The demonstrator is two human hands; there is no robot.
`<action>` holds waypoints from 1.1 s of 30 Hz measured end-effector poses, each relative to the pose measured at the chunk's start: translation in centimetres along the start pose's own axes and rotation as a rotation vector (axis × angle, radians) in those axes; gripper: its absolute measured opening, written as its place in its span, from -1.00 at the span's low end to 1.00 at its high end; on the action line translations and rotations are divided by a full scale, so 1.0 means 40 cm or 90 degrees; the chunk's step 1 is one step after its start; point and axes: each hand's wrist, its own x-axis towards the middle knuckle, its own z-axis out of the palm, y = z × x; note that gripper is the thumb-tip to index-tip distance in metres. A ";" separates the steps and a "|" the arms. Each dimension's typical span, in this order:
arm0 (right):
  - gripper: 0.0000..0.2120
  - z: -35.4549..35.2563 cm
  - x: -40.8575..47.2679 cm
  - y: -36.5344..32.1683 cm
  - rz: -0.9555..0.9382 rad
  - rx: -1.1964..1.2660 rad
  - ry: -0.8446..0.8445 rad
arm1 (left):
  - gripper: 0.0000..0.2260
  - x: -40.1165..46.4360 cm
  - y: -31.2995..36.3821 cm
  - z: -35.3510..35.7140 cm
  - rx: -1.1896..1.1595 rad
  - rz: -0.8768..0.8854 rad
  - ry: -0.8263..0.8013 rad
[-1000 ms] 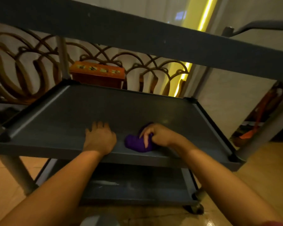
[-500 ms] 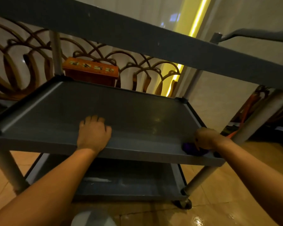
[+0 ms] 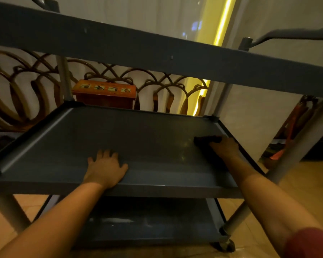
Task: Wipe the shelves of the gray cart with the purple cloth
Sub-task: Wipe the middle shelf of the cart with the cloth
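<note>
While the head camera looks down under the top shelf [image 3: 157,51] of the gray cart [image 3: 229,189], that dark slab cuts across the upper view and hangs over the work area. Behind the cart stands a brown scrollwork screen [image 3: 17,101], and an orange-topped wooden box [image 3: 104,90] sits just past the middle shelf's far edge. A yellow light strip [image 3: 222,28] runs down the wall at upper right, and a gray cart handle [image 3: 287,34] juts in from the right. Through the posts on the right, something orange [image 3: 278,155] lies low by the floor, too dim to name.

On to the middle shelf [image 3: 129,138]: bare gray surface, raised rim all round. Below it the bottom shelf [image 3: 147,226] carries a pale smear, and a caster wheel [image 3: 226,246] shows at the near right corner on the glossy tan floor [image 3: 296,183].

Now the hands. The left hand [image 3: 106,170] lies flat on the middle shelf near its front rim, fingers spread wide, palm down, holding nothing. The right hand [image 3: 225,148] is far over by the right rim, fingers curled down onto the purple cloth [image 3: 206,140], which reads almost black in this light. The cloth is bunched, pressed on the shelf surface, sticking out to the left of the fingers, close to the far right corner. A red sleeve [image 3: 309,243] shows at lower right.
</note>
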 end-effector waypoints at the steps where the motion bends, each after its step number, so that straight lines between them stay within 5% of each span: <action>1: -0.60 0.021 0.008 -0.006 0.006 0.012 -0.014 | -0.44 0.001 0.000 0.007 0.008 0.008 0.016; 5: -0.77 0.111 0.033 -0.082 -0.091 0.055 -0.003 | -0.49 -0.002 0.006 0.008 0.028 0.026 0.059; 9: -0.78 0.204 -0.043 -0.233 -0.208 0.105 -0.132 | -0.60 -0.018 0.014 -0.013 -0.013 0.024 0.193; 15: -0.69 0.304 -0.326 -0.430 -0.481 0.111 -0.312 | -0.57 -0.068 -0.017 -0.055 -0.394 0.046 0.339; 20: -0.61 0.282 -0.492 -0.496 -0.694 0.110 -0.138 | -0.65 -0.140 -0.106 -0.134 -0.661 -0.129 0.140; 25: -0.54 0.285 -0.673 -0.534 -0.896 0.277 0.011 | -0.62 -0.274 -0.193 -0.210 -0.857 -0.179 0.098; 28: -0.37 0.326 -0.756 -0.552 -0.937 0.293 -0.015 | -0.51 -0.333 -0.238 -0.204 -1.090 -0.125 0.081; 33: -0.18 0.427 -0.799 -0.534 -0.960 0.271 -0.213 | -0.52 -0.383 -0.277 -0.119 -1.179 -0.238 0.114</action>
